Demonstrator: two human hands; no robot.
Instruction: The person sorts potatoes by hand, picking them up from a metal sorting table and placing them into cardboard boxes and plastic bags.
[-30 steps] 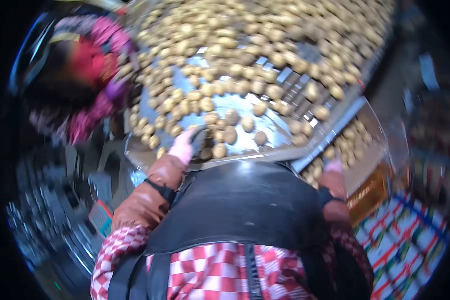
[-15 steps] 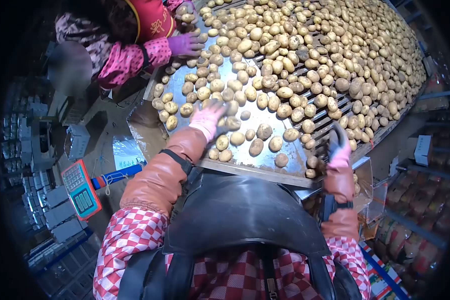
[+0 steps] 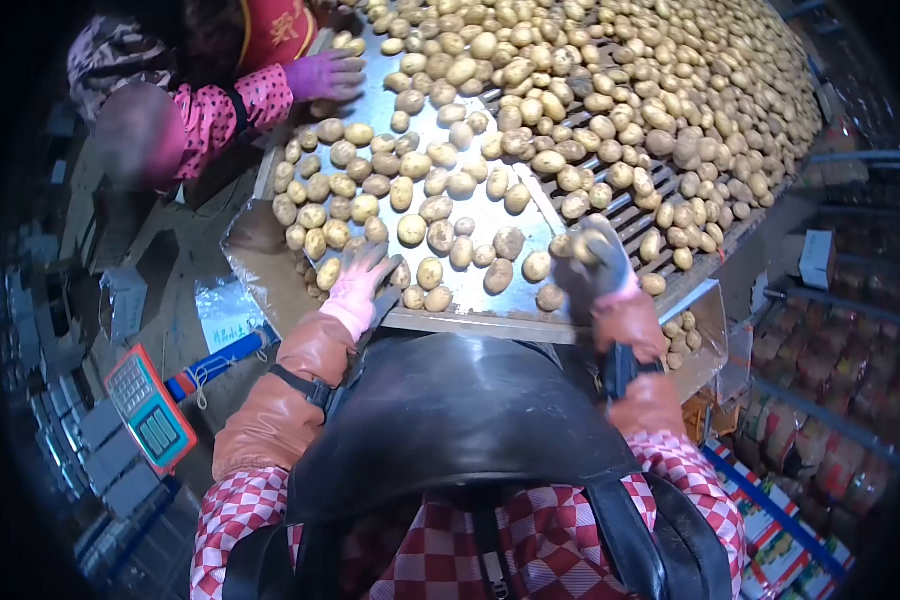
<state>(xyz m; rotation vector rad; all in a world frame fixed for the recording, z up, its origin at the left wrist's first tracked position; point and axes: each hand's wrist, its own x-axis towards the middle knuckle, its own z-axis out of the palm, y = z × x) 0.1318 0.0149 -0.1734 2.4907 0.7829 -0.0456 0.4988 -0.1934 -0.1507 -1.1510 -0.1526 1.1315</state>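
Many potatoes (image 3: 440, 236) lie on a metal sheet (image 3: 380, 75) and over the slatted part of a sorting table. Gloved in pink and grey, my left hand (image 3: 362, 287) rests at the sheet's near left edge with its fingers spread, touching potatoes beside it. My right hand (image 3: 602, 265), in a similar glove, is at the border between sheet and slats. Its fingers curl around a potato (image 3: 577, 247), partly hidden by the glove.
A person's purple-gloved hand (image 3: 325, 75) is at the upper left of the sheet. A red-framed scale (image 3: 151, 409) stands at left. Clear plastic bags hang at both table sides, the right one holding potatoes (image 3: 682, 338). Cartons (image 3: 816, 258) are at right.
My left hand has moved toward me and left, to the near edge. My right hand has moved left from the slats and closed on a potato. Potatoes on the sheet have shifted left.
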